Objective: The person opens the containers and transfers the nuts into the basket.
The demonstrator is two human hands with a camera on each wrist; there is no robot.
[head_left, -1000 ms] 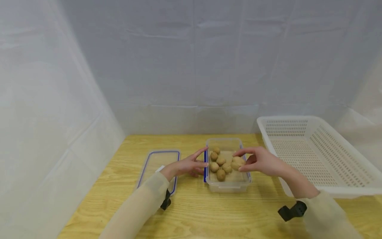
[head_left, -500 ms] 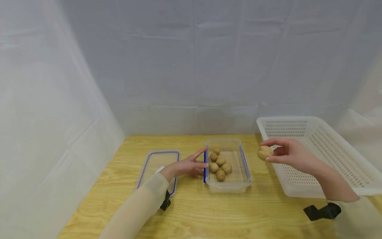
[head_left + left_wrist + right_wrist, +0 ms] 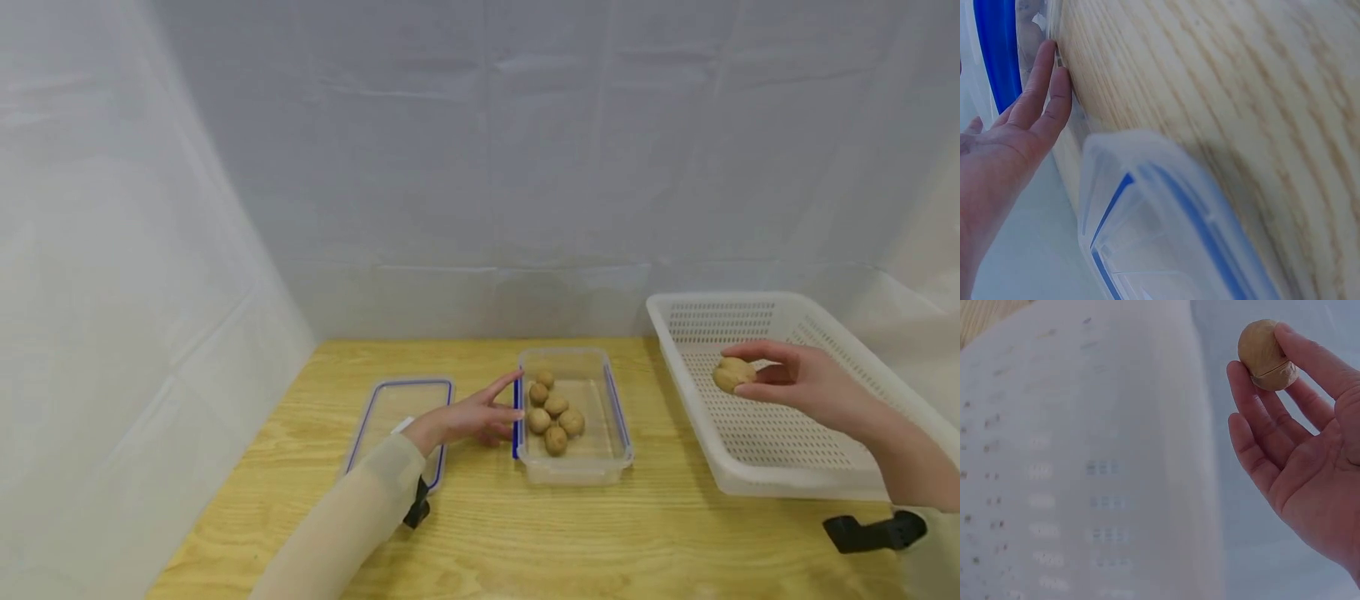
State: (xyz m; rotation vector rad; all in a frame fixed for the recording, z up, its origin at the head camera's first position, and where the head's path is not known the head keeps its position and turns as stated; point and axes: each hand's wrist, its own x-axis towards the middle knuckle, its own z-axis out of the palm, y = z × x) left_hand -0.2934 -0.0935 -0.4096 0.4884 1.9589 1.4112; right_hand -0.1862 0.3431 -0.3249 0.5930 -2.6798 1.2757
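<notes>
My right hand pinches a tan walnut between thumb and fingertips, held above the floor of a white perforated basket at the right. In the right wrist view the walnut sits at the fingertips over the basket's mesh. A clear plastic container with blue clips holds several walnuts. My left hand rests with straight fingers against the container's left side; the left wrist view shows those fingers touching the container wall.
The container's clear lid with a blue seal lies flat on the wooden table to the left of my left hand. Grey sheeting closes in the back and left. Black wrist-camera mounts show by both sleeves.
My right hand lifted a walnut out of the container and carried it right, over the basket. The left hand stayed against the container.
</notes>
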